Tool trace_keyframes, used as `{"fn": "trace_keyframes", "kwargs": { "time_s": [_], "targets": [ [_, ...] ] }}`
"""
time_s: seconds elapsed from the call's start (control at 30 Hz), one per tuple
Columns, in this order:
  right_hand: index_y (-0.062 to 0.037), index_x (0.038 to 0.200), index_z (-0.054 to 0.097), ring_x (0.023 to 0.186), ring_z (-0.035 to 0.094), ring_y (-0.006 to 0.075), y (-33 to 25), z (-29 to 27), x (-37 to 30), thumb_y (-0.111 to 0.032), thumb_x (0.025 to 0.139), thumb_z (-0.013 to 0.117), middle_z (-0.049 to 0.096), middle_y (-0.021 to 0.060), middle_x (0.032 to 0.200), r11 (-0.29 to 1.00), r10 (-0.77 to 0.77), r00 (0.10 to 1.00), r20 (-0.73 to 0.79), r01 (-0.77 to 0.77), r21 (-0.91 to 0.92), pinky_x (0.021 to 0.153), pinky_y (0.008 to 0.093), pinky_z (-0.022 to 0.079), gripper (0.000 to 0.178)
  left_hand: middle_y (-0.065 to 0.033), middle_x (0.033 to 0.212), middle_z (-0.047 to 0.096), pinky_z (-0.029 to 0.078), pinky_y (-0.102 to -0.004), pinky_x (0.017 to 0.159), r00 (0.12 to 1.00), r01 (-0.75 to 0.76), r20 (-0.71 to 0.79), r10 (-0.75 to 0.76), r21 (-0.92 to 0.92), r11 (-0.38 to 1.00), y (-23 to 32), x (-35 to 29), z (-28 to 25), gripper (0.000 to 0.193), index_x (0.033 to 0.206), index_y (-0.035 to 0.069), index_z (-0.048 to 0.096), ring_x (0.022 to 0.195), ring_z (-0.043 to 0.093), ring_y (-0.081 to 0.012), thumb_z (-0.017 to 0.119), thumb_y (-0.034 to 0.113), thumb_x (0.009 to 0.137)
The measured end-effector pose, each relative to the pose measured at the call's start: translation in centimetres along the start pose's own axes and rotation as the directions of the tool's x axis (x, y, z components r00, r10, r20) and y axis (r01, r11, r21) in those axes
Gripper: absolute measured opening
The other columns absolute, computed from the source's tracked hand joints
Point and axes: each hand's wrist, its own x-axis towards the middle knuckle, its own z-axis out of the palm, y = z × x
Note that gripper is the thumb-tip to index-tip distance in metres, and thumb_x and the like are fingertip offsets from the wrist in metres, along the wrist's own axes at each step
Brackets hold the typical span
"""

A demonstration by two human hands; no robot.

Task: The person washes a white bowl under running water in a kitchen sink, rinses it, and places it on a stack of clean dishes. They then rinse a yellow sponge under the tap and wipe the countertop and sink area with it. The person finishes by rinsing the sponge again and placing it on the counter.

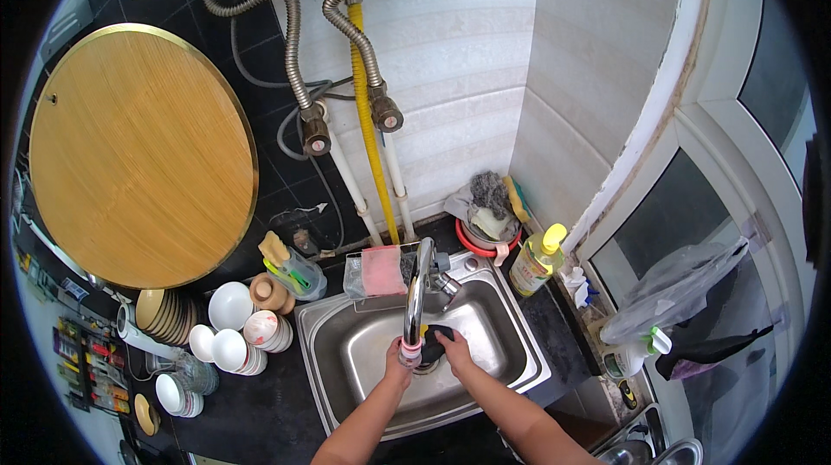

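In the steel sink (359, 348), both my hands are close together under the curved chrome faucet (412, 301). My right hand (454, 352) is closed on a black item (439, 342), which looks soft; its exact kind does not show. A small patch of yellow is visible beside it, just behind the spout. My left hand (398, 368) is at the spout's lower end, touching or very near its nozzle. The spout partly hides the left fingers, so I cannot tell what they grip.
Stacked white bowls (230, 350) stand on the black counter (234, 417) left of the sink. A pink cloth (383, 270) hangs on a rack behind the faucet. At the back right are a red-rimmed basin (485, 247) with scrubbers and a yellow soap bottle (537, 262).
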Motion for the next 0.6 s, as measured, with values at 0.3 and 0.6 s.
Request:
{"fn": "trace_keyframes", "kwargs": {
  "time_s": [0.3,0.6],
  "targets": [
    [-0.0064,0.103,0.054,0.085,0.057,0.0182,-2.3,1.5,-2.0,-0.038,0.086,0.050,0.059,0.0042,0.093,0.876,0.137,0.955,0.263,-0.241,0.419,0.076,0.0328,0.045,0.036,-0.0085,0.102,0.057,0.048,-0.0383,0.075,0.988,0.148,-0.082,-0.132,0.228,0.962,0.3,1.3,-1.6,0.045,0.111,0.009,0.049,0.090,0.058,-0.0214,0.040,0.046,0.088],
    [-0.0022,0.095,0.056,0.079,0.054,0.0168,-0.1,2.8,-1.3,-0.039,0.088,0.045,0.058,0.0095,0.083,0.958,-0.197,0.970,0.141,0.221,-0.183,0.072,0.0291,0.042,0.039,-0.0132,0.112,0.055,0.041,-0.0521,0.088,0.795,0.589,0.186,-0.577,-0.012,0.808,-0.5,2.1,-1.7,0.056,0.117,0.012,0.047,0.105,0.051,-0.0345,0.035,0.057,0.084]
  ]
}}
